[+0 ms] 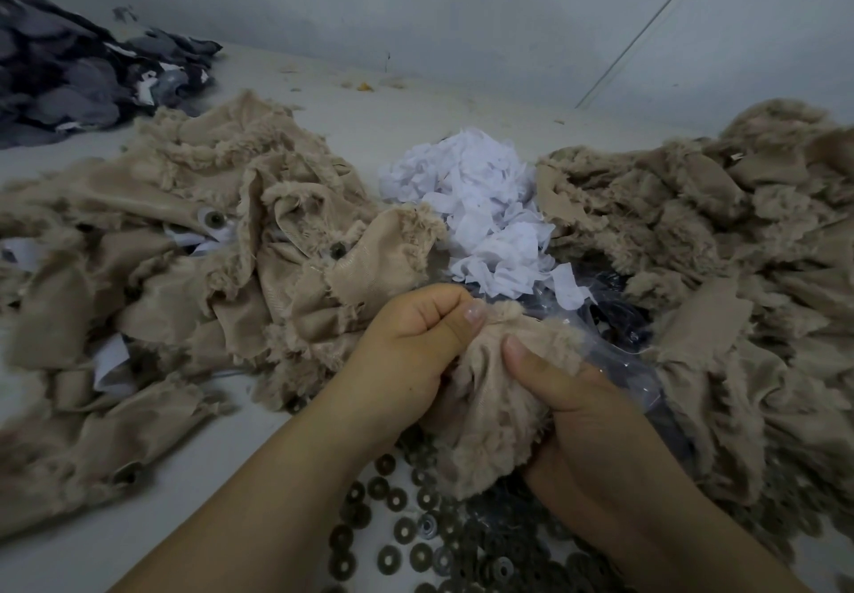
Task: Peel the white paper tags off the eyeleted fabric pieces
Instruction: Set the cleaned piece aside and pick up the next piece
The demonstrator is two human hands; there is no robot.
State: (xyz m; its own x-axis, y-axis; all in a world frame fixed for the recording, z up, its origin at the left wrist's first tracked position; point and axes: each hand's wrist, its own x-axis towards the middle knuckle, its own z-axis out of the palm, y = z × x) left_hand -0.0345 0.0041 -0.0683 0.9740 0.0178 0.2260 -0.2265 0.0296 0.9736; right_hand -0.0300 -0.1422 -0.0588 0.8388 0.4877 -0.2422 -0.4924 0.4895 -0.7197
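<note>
Hands both clench one fabric piece [499, 407]: left hand [416, 338] pinches its frayed top, right hand [587, 412] grips the side; no tag visible; tugging blind risks tearing paper.

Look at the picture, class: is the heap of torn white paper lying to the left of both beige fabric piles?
No, the white paper heap lies between the left fabric pile and the right fabric pile.

no readable text, label, brand, number or sign shows anywhere in this view.
</note>
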